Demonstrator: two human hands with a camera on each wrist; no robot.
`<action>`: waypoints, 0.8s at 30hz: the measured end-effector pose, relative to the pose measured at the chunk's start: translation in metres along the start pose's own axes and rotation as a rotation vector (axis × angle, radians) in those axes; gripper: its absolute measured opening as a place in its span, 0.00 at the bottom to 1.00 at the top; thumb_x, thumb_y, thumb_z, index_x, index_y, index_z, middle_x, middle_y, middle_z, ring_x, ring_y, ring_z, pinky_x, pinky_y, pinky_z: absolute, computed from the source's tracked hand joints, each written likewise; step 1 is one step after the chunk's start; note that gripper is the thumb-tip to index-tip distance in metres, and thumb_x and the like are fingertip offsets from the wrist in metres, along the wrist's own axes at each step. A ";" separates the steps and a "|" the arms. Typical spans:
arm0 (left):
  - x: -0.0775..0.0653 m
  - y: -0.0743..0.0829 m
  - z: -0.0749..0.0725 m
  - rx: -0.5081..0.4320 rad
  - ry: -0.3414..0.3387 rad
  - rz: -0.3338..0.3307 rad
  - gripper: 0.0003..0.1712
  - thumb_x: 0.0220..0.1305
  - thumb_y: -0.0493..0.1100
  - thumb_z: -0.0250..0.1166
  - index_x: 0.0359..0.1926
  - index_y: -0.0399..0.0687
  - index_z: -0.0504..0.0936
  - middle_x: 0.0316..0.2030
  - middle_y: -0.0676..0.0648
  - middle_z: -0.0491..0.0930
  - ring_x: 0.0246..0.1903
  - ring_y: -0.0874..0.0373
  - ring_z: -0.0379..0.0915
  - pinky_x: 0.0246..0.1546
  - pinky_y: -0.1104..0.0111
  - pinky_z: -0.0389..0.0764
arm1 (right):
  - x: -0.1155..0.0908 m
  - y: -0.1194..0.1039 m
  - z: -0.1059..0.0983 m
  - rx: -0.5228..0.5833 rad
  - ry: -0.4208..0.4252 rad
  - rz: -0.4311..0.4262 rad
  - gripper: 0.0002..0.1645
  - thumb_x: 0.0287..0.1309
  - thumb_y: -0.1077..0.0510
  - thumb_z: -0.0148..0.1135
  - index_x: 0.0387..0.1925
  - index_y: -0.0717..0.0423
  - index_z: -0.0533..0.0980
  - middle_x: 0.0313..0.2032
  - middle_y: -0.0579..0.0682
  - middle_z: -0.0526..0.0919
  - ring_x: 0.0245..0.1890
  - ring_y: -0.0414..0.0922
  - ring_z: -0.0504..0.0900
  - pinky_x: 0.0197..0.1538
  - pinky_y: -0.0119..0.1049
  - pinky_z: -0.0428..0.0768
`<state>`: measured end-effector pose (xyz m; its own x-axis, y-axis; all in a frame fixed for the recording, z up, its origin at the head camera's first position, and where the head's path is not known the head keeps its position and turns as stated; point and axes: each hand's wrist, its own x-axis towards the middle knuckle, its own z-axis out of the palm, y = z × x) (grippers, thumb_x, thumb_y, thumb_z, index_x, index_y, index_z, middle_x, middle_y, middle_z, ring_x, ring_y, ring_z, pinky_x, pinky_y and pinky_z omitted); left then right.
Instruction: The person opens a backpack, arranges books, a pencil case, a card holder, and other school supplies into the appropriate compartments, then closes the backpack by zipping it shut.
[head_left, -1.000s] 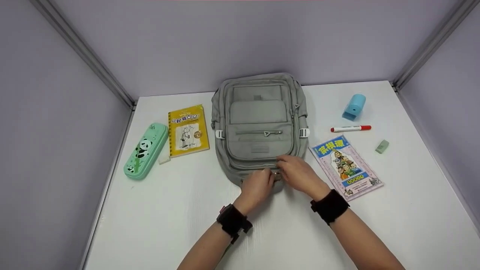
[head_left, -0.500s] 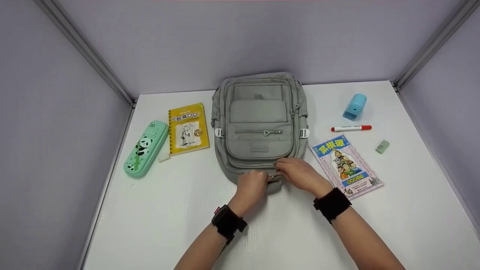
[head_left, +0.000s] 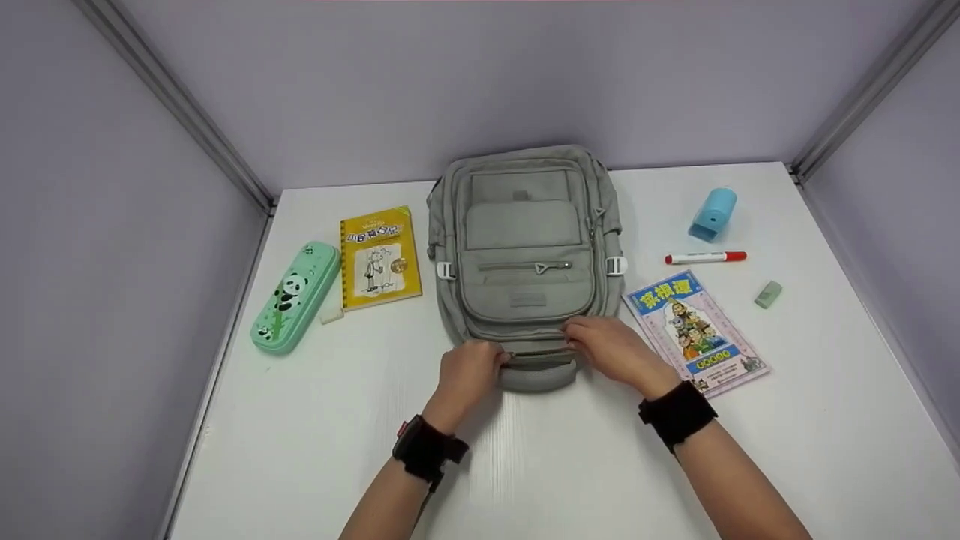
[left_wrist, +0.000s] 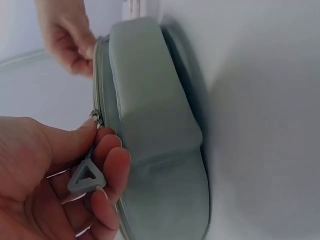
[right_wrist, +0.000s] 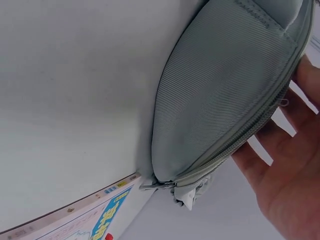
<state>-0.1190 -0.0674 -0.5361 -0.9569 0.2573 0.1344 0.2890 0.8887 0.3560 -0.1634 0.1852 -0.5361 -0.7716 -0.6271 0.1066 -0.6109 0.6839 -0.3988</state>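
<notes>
A grey backpack (head_left: 523, 225) lies front side up on the white table, its bottom edge facing away and its top handle end possibly hidden by the hands. Along the near end runs a zipper (head_left: 541, 354). The left hand (head_left: 466, 376) pinches the zipper slider (left_wrist: 95, 116) between thumb and index finger. A grey triangular pull (left_wrist: 87, 176) hangs within that hand's curled fingers. At the zipper's right stretch, the right hand (head_left: 611, 349) grips the bag's edge between thumb and fingers, as the left wrist view also shows.
Left of the bag lie a green panda pencil case (head_left: 295, 298), a yellow book (head_left: 381, 257) and a white eraser (head_left: 331, 316). To its right are a pink comic book (head_left: 697, 334), a red-capped marker (head_left: 705, 257), a blue sharpener-like object (head_left: 712, 214) and a green eraser (head_left: 768, 294).
The left hand has slid leftward along the near edge with the zipper slider, away from the right hand. More of the zipper line shows between them. The right hand has shifted slightly right.
</notes>
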 end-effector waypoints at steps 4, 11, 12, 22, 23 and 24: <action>-0.003 -0.013 -0.004 -0.034 0.007 -0.029 0.11 0.64 0.48 0.68 0.27 0.50 0.89 0.25 0.48 0.85 0.22 0.49 0.80 0.17 0.58 0.76 | -0.004 0.003 -0.002 0.022 -0.016 0.040 0.05 0.65 0.59 0.62 0.42 0.52 0.81 0.42 0.46 0.82 0.44 0.48 0.81 0.51 0.45 0.76; -0.009 -0.039 -0.008 -0.054 0.020 -0.108 0.10 0.64 0.47 0.68 0.29 0.49 0.89 0.24 0.47 0.83 0.23 0.47 0.80 0.18 0.56 0.76 | -0.007 0.009 -0.007 0.022 -0.044 0.070 0.07 0.67 0.59 0.60 0.44 0.53 0.80 0.42 0.48 0.82 0.45 0.49 0.80 0.51 0.47 0.76; -0.009 -0.043 -0.008 -0.053 0.024 -0.119 0.10 0.63 0.47 0.68 0.29 0.48 0.89 0.24 0.46 0.83 0.23 0.47 0.80 0.19 0.56 0.77 | -0.008 0.010 -0.008 0.028 -0.046 0.079 0.07 0.68 0.60 0.59 0.45 0.53 0.80 0.43 0.48 0.82 0.46 0.49 0.80 0.52 0.47 0.76; -0.011 -0.060 -0.008 -0.058 0.089 -0.096 0.08 0.63 0.44 0.69 0.28 0.48 0.88 0.24 0.48 0.83 0.25 0.48 0.81 0.21 0.55 0.78 | -0.009 0.008 -0.013 0.035 -0.047 0.076 0.03 0.68 0.59 0.59 0.39 0.53 0.78 0.35 0.44 0.78 0.37 0.45 0.78 0.45 0.45 0.77; -0.011 -0.060 -0.008 -0.057 0.104 -0.087 0.08 0.62 0.44 0.69 0.28 0.48 0.88 0.24 0.48 0.83 0.25 0.49 0.81 0.21 0.56 0.78 | -0.007 0.005 -0.013 0.025 -0.049 0.069 0.02 0.67 0.59 0.60 0.38 0.52 0.78 0.35 0.44 0.78 0.37 0.45 0.78 0.44 0.44 0.77; -0.010 -0.059 -0.007 -0.057 0.120 -0.083 0.08 0.62 0.43 0.69 0.27 0.48 0.88 0.24 0.49 0.83 0.25 0.49 0.81 0.21 0.56 0.78 | -0.005 0.002 -0.013 0.014 -0.050 0.059 0.02 0.67 0.58 0.61 0.37 0.52 0.78 0.35 0.44 0.78 0.36 0.45 0.78 0.43 0.44 0.77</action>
<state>-0.1259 -0.1258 -0.5518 -0.9683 0.1340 0.2110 0.2139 0.8810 0.4220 -0.1633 0.1948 -0.5255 -0.7960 -0.6041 0.0369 -0.5620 0.7152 -0.4154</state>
